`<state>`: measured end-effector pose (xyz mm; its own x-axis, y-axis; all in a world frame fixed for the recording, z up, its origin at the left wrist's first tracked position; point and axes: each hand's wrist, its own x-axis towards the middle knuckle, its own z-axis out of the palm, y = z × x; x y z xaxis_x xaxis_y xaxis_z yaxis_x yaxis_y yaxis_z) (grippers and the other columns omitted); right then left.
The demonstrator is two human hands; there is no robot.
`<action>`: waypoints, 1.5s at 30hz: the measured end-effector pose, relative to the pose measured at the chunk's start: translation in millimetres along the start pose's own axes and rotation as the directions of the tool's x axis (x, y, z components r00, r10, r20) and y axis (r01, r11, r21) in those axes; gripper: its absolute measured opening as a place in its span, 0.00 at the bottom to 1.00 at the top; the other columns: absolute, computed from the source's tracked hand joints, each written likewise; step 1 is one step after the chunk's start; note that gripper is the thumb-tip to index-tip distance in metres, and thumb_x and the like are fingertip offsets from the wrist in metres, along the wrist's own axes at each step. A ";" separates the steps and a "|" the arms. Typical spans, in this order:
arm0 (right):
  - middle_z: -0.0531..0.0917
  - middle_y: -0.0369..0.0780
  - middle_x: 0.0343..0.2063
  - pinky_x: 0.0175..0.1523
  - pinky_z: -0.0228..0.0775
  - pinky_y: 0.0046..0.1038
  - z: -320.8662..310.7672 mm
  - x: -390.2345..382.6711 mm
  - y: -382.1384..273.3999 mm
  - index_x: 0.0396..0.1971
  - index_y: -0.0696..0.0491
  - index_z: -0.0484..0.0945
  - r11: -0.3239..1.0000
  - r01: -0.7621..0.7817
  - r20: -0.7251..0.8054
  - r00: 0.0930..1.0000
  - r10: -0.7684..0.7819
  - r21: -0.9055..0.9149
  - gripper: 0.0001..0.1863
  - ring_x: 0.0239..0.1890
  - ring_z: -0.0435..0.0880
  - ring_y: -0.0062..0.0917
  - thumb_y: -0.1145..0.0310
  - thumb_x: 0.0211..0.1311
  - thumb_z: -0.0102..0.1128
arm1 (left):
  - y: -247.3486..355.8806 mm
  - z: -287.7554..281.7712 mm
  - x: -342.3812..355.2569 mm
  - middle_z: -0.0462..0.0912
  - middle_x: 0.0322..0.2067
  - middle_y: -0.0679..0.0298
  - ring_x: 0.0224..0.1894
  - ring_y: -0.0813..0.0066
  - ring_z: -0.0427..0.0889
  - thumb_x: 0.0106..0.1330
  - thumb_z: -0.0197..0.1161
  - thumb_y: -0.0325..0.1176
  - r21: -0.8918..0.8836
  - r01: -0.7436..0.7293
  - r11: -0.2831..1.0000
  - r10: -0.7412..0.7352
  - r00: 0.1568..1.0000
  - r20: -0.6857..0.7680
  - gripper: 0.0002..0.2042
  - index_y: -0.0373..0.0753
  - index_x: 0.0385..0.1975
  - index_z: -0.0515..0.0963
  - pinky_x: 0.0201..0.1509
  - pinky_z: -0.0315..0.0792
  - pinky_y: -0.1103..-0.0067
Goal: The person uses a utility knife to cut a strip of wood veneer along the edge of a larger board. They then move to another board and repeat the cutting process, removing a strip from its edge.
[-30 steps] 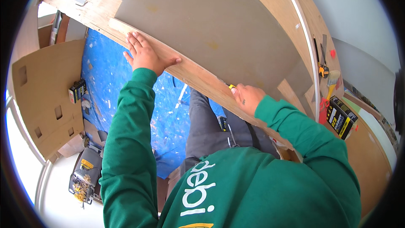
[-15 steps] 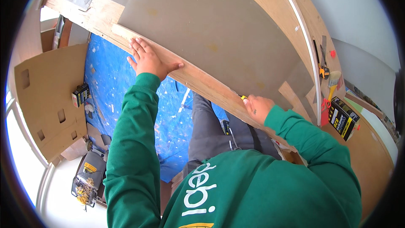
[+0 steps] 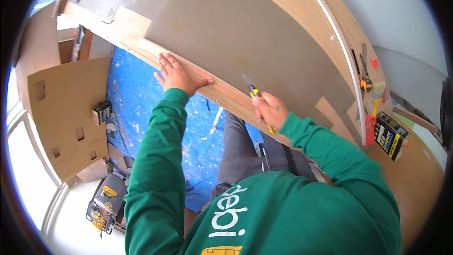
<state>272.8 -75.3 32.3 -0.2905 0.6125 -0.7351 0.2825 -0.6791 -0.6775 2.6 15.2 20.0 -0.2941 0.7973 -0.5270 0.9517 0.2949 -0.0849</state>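
My left hand (image 3: 180, 75) lies with spread fingers on a long wood-grain strip (image 3: 222, 91) at the near edge of the work surface. In my right hand (image 3: 272, 111) is a yellow and black utility knife (image 3: 255, 91), its blade out and angled up to the left over a large grey-brown sheet (image 3: 236, 33). The blade looks apart from the strip, though I cannot tell how high it is. My right fingers wrap round the handle, and its yellow end shows below them.
Right of the sheet are a long white strip (image 3: 330, 38), a paintbrush (image 3: 377, 95) and a black and yellow tin (image 3: 390, 136). Small wood-grain offcuts (image 3: 332, 113) lie nearer. Blue sheeting (image 3: 141, 94) covers the floor, with cardboard (image 3: 66, 113) and a power tool (image 3: 106, 198) at left.
My right hand has lifted the utility knife off the strip's edge and moved a little up and left, with the blade now pointing away from me. My left hand stays on the strip.
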 end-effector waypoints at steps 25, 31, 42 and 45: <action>0.78 0.52 0.21 0.32 0.68 0.47 70.7 66.0 -6.3 0.28 0.57 0.70 0.895 0.262 -0.189 0.919 -0.345 -0.361 0.23 0.27 0.78 0.51 0.49 0.72 0.50 | -59.0 -34.0 43.7 0.36 0.76 0.49 0.78 0.55 0.30 0.33 0.71 0.76 0.037 0.022 0.999 -0.022 1.000 -0.007 0.75 0.30 0.73 0.38 0.77 0.35 0.56; 0.78 0.51 0.20 0.31 0.67 0.47 72.5 66.9 -4.7 0.27 0.56 0.70 0.893 0.265 -0.206 0.912 -0.355 -0.364 0.23 0.26 0.78 0.51 0.50 0.72 0.50 | -52.6 -35.3 42.7 0.35 0.75 0.47 0.78 0.54 0.30 0.30 0.73 0.76 0.027 -0.002 1.000 0.002 1.000 -0.009 0.77 0.28 0.73 0.37 0.77 0.36 0.55; 0.78 0.52 0.22 0.32 0.68 0.47 72.8 66.1 -11.7 0.30 0.57 0.70 0.919 0.224 -0.187 0.937 -0.295 -0.325 0.22 0.28 0.79 0.52 0.51 0.72 0.50 | -47.6 -33.5 48.6 0.31 0.75 0.44 0.78 0.53 0.31 0.28 0.77 0.71 -0.048 0.009 0.999 -0.007 0.999 0.037 0.79 0.25 0.72 0.33 0.77 0.37 0.54; 0.78 0.54 0.24 0.34 0.68 0.46 68.0 66.8 -28.1 0.31 0.58 0.70 0.941 0.205 -0.147 0.957 -0.250 -0.268 0.21 0.29 0.78 0.52 0.53 0.73 0.49 | -45.2 -37.3 48.6 0.31 0.75 0.44 0.78 0.53 0.31 0.28 0.78 0.70 -0.041 0.022 0.999 -0.019 0.998 0.054 0.79 0.25 0.72 0.33 0.77 0.38 0.54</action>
<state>183.3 -42.8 3.9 -0.2145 0.8155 -0.5376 0.4512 -0.4054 -0.7950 -58.0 60.3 29.8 -0.3073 0.7618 -0.5703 0.9408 0.3334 -0.0616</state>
